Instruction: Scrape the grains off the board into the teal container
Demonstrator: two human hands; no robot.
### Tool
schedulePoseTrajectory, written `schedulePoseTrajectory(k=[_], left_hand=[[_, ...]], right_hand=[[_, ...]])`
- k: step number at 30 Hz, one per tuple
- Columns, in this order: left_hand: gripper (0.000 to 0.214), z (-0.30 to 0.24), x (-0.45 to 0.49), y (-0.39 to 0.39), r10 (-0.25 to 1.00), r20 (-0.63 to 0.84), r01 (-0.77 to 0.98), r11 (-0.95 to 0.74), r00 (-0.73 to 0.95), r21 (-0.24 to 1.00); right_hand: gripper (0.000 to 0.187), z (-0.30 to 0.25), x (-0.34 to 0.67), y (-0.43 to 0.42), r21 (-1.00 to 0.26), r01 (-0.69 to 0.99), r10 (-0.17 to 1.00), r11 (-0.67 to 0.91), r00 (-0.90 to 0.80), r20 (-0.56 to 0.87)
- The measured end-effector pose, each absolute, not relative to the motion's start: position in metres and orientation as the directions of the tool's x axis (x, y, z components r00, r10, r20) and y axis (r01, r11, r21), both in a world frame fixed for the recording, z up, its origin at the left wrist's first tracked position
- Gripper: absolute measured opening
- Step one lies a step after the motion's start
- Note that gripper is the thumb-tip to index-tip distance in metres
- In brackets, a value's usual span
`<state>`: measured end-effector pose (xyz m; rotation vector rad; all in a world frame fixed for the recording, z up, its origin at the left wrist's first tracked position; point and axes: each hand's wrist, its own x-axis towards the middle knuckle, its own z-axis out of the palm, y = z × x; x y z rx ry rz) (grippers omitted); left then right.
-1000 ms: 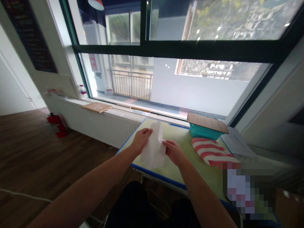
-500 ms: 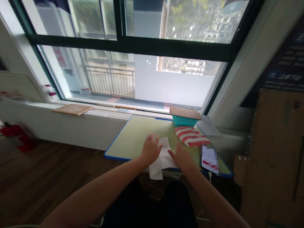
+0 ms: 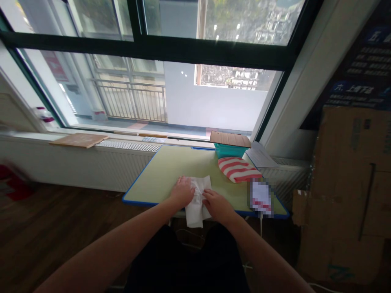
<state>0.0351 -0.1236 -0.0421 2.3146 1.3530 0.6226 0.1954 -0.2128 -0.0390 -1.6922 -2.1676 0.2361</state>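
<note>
A thin white sheet [image 3: 194, 216], tissue or cloth, lies crumpled near the front of the table, one end hanging over the edge. My left hand [image 3: 182, 192] rests flat on its left part, fingers stretched forward and thumb toward the middle. From the right, my right hand [image 3: 216, 203] touches the sheet with its fingertips, fingers extended. Creases run between the two hands. Part of the sheet is hidden under them.
On the pale green table [image 3: 159, 175] with its blue edge are a red-and-white striped cloth item [image 3: 238, 170], a teal box [image 3: 231, 151] under a cardboard piece [image 3: 230, 139], and a blurred-out phone-like device [image 3: 260, 197] with a cable. A large cardboard box [image 3: 342, 195] stands at right.
My hands, raised and blurred before, are now down on the white sheet. The sheet looks more creased between them. The camera view has shifted slightly to the right.
</note>
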Motion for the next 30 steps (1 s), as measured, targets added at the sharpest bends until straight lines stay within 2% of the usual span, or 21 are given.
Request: schedulePoseTrajectory(k=[1, 4, 5, 7, 9, 12, 14, 18, 20, 22, 27, 30], left_hand=[[0.04, -0.039, 0.031, -0.12, 0.908, 0.118, 0.692, -0.386, 0.402, 0.61], [0.033, -0.022, 0.018, -0.113, 0.923, -0.005, 0.644, -0.265, 0.386, 0.718], [0.035, -0.014, 0.013, -0.113, 0.923, -0.05, 0.593, -0.203, 0.38, 0.779], [0.04, 0.005, 0.003, -0.114, 0.887, -0.208, 0.359, 0.051, 0.413, 0.932], [0.044, 0.026, -0.007, -0.119, 0.777, -0.356, 0.163, 0.319, 0.52, 0.934], [0.052, 0.05, -0.017, -0.131, 0.589, -0.396, 0.076, 0.492, 0.705, 0.867], [0.05, 0.058, -0.019, -0.139, 0.565, -0.346, 0.006, 0.516, 0.749, 0.857], [0.034, 0.059, -0.016, -0.149, 0.713, -0.133, -0.236, 0.394, 0.688, 0.888], [0.038, 0.059, -0.014, -0.151, 0.76, -0.008, -0.342, 0.302, 0.65, 0.89], [0.041, 0.061, -0.013, -0.153, 0.781, 0.038, -0.396, 0.273, 0.623, 0.877], [0.032, 0.069, -0.016, -0.152, 0.779, -0.192, -0.344, 0.465, 0.597, 0.816], [0.031, 0.069, -0.014, -0.145, 0.753, -0.292, -0.257, 0.517, 0.589, 0.816]], right_hand=[[0.031, -0.038, 0.195, -0.213, -0.392, 0.881, 0.958, 0.266, -0.194, 0.213], [0.027, -0.035, 0.191, -0.212, -0.509, 0.793, 0.926, 0.336, -0.178, 0.334], [0.028, -0.032, 0.187, -0.213, -0.543, 0.756, 0.906, 0.366, -0.158, 0.392], [0.029, -0.024, 0.179, -0.214, -0.6, 0.681, 0.858, 0.42, -0.083, 0.506], [0.028, -0.012, 0.171, -0.217, -0.648, 0.599, 0.807, 0.471, 0.004, 0.59], [0.024, 0.009, 0.161, -0.226, -0.71, 0.486, 0.756, 0.509, 0.142, 0.639], [0.023, 0.02, 0.158, -0.234, -0.747, 0.423, 0.745, 0.512, 0.213, 0.632], [0.021, 0.029, 0.154, -0.245, -0.8, 0.33, 0.772, 0.502, 0.247, 0.586], [0.022, 0.027, 0.154, -0.248, -0.807, 0.344, 0.784, 0.48, 0.244, 0.57], [0.022, 0.025, 0.155, -0.25, -0.803, 0.378, 0.785, 0.461, 0.249, 0.568], [0.021, 0.023, 0.163, -0.253, -0.762, 0.459, 0.709, 0.457, 0.329, 0.623], [0.022, 0.021, 0.17, -0.254, -0.656, 0.587, 0.622, 0.474, 0.305, 0.722]])
